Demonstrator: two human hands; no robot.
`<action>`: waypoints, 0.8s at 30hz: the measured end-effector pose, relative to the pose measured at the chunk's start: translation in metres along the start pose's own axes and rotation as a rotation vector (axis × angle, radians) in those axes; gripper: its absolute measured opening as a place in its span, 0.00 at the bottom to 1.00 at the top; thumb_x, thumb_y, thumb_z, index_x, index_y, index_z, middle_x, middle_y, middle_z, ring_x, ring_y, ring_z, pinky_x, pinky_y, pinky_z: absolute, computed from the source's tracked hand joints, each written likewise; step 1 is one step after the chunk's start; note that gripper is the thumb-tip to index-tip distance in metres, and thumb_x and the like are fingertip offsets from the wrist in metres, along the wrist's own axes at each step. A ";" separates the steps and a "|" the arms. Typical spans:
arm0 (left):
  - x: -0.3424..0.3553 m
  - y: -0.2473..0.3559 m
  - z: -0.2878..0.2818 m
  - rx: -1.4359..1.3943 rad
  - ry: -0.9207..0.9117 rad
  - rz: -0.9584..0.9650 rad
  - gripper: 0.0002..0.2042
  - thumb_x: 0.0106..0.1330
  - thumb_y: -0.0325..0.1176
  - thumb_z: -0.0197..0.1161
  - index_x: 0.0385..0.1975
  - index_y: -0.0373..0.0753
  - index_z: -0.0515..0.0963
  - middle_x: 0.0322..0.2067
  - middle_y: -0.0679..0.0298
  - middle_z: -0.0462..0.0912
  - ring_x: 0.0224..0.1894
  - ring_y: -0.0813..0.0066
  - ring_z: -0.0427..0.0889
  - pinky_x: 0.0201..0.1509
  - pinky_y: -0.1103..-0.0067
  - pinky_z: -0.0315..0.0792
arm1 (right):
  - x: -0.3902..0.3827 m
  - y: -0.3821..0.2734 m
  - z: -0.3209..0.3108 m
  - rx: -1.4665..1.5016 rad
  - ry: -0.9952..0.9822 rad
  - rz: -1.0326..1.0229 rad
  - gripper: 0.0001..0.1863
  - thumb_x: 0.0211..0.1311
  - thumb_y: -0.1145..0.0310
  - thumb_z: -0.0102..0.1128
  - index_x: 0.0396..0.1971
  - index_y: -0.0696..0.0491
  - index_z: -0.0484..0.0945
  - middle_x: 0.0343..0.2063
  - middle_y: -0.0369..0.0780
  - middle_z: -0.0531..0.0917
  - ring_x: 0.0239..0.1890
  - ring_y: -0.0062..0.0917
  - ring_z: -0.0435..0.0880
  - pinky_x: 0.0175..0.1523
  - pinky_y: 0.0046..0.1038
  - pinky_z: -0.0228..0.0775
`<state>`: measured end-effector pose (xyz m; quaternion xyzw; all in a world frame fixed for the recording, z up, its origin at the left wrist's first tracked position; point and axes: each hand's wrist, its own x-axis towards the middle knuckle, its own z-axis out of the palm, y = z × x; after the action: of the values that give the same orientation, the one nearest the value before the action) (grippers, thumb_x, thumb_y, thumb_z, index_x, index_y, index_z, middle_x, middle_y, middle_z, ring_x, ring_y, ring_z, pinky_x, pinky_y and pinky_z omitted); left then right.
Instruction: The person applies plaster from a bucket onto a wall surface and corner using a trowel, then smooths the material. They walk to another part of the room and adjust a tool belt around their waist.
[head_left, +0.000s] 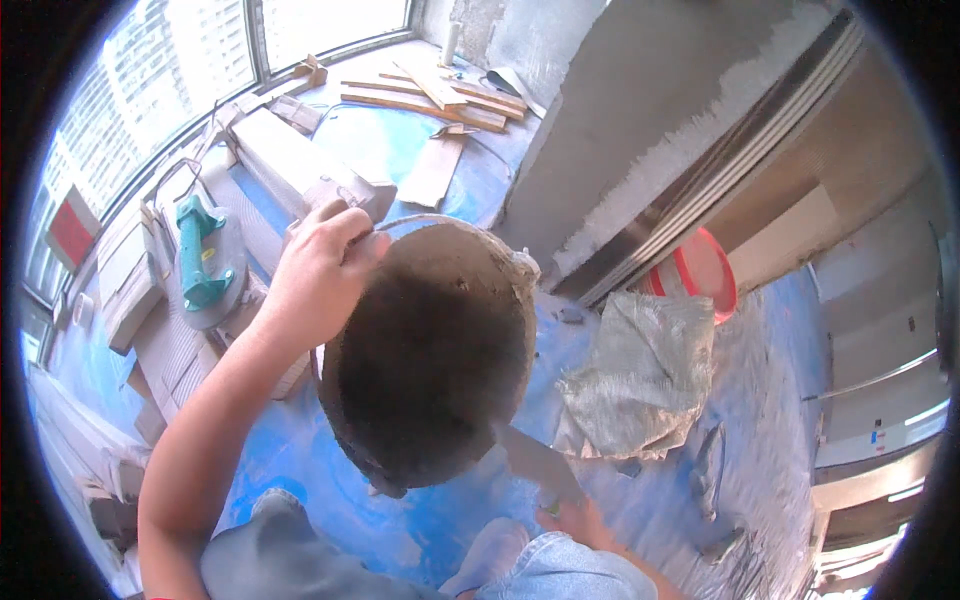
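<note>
A mortar-crusted bucket is tilted in front of me, its mouth facing me and its inside dark. The fingers of my left hand are curled at its upper left rim, where the wire handle runs; whether they grip rim or handle is hard to tell. Low on the right, my right hand is closed round a trowel, partly hidden by the hand. Its flat grey blade reaches the bucket's lower right rim. How much material lies within the bucket is too dark to make out.
A green-handled plastering float rests on boxes at left. Wooden boards lie by the window. A crumpled woven sack lies right of the bucket, near a red tub and a plastered column. Blue sheeting covers the floor.
</note>
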<state>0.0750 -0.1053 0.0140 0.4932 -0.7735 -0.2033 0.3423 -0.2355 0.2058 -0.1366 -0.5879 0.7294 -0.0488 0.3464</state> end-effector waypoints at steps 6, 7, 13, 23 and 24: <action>-0.001 -0.009 -0.005 0.030 0.034 0.011 0.11 0.63 0.33 0.59 0.29 0.29 0.70 0.29 0.54 0.66 0.33 0.58 0.69 0.39 0.71 0.65 | 0.079 -0.039 -0.009 0.546 -0.376 -0.103 0.21 0.55 0.55 0.65 0.37 0.59 0.75 0.22 0.39 0.80 0.25 0.26 0.77 0.32 0.33 0.70; -0.002 -0.008 -0.005 0.015 0.027 0.033 0.11 0.63 0.33 0.59 0.29 0.29 0.70 0.29 0.54 0.67 0.33 0.57 0.70 0.39 0.71 0.65 | 0.085 -0.035 -0.004 0.624 -0.548 0.050 0.20 0.56 0.55 0.64 0.37 0.59 0.76 0.21 0.37 0.79 0.24 0.24 0.77 0.31 0.31 0.70; 0.003 -0.001 0.005 0.005 0.012 0.069 0.11 0.62 0.33 0.60 0.28 0.30 0.71 0.30 0.53 0.68 0.36 0.54 0.71 0.41 0.71 0.65 | 0.048 0.044 0.023 0.331 -0.382 0.157 0.24 0.55 0.49 0.65 0.29 0.59 0.79 0.20 0.38 0.80 0.22 0.22 0.77 0.29 0.30 0.70; 0.006 -0.004 0.011 -0.018 0.024 -0.031 0.11 0.63 0.34 0.59 0.29 0.29 0.72 0.30 0.54 0.70 0.36 0.56 0.72 0.43 0.72 0.66 | -0.030 0.020 -0.014 0.267 -0.020 0.089 0.25 0.55 0.50 0.63 0.38 0.59 0.74 0.30 0.47 0.82 0.31 0.39 0.82 0.37 0.37 0.73; 0.004 0.011 0.015 -0.013 -0.021 -0.072 0.11 0.64 0.34 0.57 0.29 0.30 0.74 0.36 0.46 0.75 0.45 0.46 0.74 0.49 0.63 0.67 | -0.022 0.007 -0.022 0.080 0.042 -0.054 0.25 0.55 0.51 0.63 0.39 0.59 0.73 0.31 0.49 0.82 0.33 0.43 0.82 0.38 0.39 0.73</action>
<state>0.0558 -0.1048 0.0127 0.5164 -0.7574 -0.2254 0.3299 -0.2523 0.2203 -0.1136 -0.5922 0.7176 -0.0994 0.3528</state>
